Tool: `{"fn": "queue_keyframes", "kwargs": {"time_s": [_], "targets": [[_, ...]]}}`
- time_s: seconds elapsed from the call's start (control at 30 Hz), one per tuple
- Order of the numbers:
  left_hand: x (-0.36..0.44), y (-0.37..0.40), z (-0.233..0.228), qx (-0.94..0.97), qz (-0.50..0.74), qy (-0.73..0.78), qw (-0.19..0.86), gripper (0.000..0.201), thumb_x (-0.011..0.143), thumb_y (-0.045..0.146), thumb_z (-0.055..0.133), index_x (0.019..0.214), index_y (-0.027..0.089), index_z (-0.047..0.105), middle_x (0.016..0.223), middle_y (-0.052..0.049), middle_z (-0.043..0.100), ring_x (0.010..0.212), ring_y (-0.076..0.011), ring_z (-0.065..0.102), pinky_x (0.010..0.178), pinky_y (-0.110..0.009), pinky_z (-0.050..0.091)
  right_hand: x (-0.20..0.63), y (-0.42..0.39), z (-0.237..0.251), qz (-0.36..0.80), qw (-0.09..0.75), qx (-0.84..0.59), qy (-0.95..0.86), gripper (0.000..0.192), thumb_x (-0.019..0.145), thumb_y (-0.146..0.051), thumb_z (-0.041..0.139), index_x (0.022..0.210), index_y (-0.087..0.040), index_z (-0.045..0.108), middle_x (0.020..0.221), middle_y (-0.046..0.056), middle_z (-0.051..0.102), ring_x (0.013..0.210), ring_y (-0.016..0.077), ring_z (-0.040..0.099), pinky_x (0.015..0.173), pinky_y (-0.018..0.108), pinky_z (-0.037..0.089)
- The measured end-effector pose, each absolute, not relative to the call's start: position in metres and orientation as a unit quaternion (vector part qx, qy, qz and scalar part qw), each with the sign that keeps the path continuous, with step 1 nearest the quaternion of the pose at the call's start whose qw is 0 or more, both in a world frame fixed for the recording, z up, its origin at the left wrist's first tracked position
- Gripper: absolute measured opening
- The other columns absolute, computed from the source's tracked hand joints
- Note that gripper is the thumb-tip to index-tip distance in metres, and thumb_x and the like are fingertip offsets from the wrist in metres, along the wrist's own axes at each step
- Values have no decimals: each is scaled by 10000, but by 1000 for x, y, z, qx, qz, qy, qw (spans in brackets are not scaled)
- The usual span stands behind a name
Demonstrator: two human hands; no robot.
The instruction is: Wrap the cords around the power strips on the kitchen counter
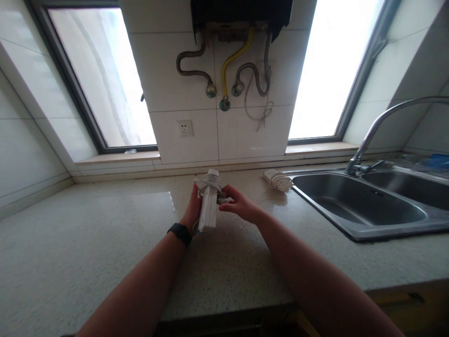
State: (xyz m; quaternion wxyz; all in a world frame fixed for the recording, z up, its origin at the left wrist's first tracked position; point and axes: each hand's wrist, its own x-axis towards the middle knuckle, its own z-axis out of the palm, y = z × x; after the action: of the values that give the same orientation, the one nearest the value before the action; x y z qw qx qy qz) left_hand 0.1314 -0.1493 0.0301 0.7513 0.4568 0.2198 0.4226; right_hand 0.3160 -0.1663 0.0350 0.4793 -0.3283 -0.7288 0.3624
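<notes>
A white power strip (208, 210) is held up over the counter, tilted away from me, with its white cord (211, 181) wound around the far end. My left hand (192, 209) grips the strip along its left side; a dark band circles that wrist. On the right, my right hand (238, 204) pinches the cord's plug (222, 199) between thumb and fingers, close beside the strip. Part of the left fingers is hidden behind the strip.
A second white power strip (278, 180) with a wound cord lies by the steel double sink (351, 199) and its faucet (372, 128). The speckled counter (87, 243) meets a tiled wall with a socket (184, 128). Hoses hang below a dark appliance (242, 18).
</notes>
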Motion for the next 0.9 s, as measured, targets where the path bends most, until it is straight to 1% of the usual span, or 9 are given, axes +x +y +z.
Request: {"fn": "queue_keyframes", "kwargs": {"time_s": [0.2, 0.3, 0.4, 0.47, 0.53, 0.63, 0.7, 0.77, 0.9], "targets": [[131, -142, 23, 460, 402, 214, 762, 939, 813, 878, 254, 1124, 81, 640, 623, -87, 622, 474, -168, 589, 465, -267, 472, 320, -163, 34, 413, 472, -270, -730, 461, 730, -383, 811, 1047, -182, 543, 1050, 51, 589, 981, 180, 571, 832, 310, 464], [132, -143, 21, 489, 392, 237, 742, 980, 766, 920, 248, 1163, 98, 604, 655, -86, 626, 494, -191, 607, 446, -279, 469, 321, -163, 34, 435, 469, -244, -729, 473, 735, -366, 813, 1055, -180, 518, 1033, 43, 576, 933, 167, 587, 823, 318, 479], [133, -148, 22, 532, 378, 234, 721, 949, 776, 904, 305, 1218, 108, 573, 738, -104, 649, 541, -199, 626, 469, -289, 485, 323, -166, 35, 455, 462, -243, -721, 496, 721, -348, 827, 1045, -194, 484, 982, 20, 561, 870, 153, 593, 797, 316, 493], [133, -153, 24, 543, 366, 195, 730, 881, 808, 852, 385, 1273, 122, 550, 885, -135, 669, 653, -209, 659, 584, -331, 541, 323, -167, 35, 448, 468, -260, -716, 502, 704, -334, 841, 1010, -202, 465, 949, 3, 544, 857, 143, 581, 768, 293, 494], [133, -157, 25, 555, 354, 169, 734, 763, 819, 729, 571, 1296, 134, 539, 1029, -154, 654, 745, -210, 672, 693, -360, 557, 324, -167, 36, 430, 479, -274, -714, 499, 704, -335, 839, 981, -208, 444, 918, -10, 524, 824, 130, 563, 713, 263, 488], [134, -161, 26, 576, 366, 190, 706, 615, 758, 433, 798, 1236, 130, 556, 1033, -124, 631, 733, -186, 670, 675, -320, 540, 324, -165, 35, 401, 501, -280, -714, 494, 722, -354, 822, 961, -214, 413, 878, -26, 488, 751, 110, 530, 642, 240, 472], [135, -162, 26, 569, 385, 208, 696, 555, 763, 380, 799, 1196, 128, 559, 964, -98, 626, 712, -185, 668, 629, -302, 527, 324, -162, 34, 381, 522, -278, -711, 499, 731, -360, 813, 966, -220, 395, 897, -23, 491, 739, 108, 539, 654, 255, 485], [136, -162, 27, 554, 401, 219, 696, 513, 796, 411, 762, 1172, 127, 560, 919, -90, 625, 710, -196, 672, 610, -305, 526, 323, -160, 33, 369, 537, -274, -708, 509, 741, -363, 804, 985, -229, 378, 927, -12, 518, 753, 123, 573, 687, 286, 504], [133, -159, 26, 547, 420, 220, 690, 473, 818, 434, 728, 1134, 117, 575, 946, -105, 632, 723, -207, 678, 601, -307, 526, 323, -157, 32, 356, 549, -266, -708, 504, 768, -388, 782, 995, -234, 359, 923, -4, 546, 757, 141, 602, 689, 305, 505]]}}
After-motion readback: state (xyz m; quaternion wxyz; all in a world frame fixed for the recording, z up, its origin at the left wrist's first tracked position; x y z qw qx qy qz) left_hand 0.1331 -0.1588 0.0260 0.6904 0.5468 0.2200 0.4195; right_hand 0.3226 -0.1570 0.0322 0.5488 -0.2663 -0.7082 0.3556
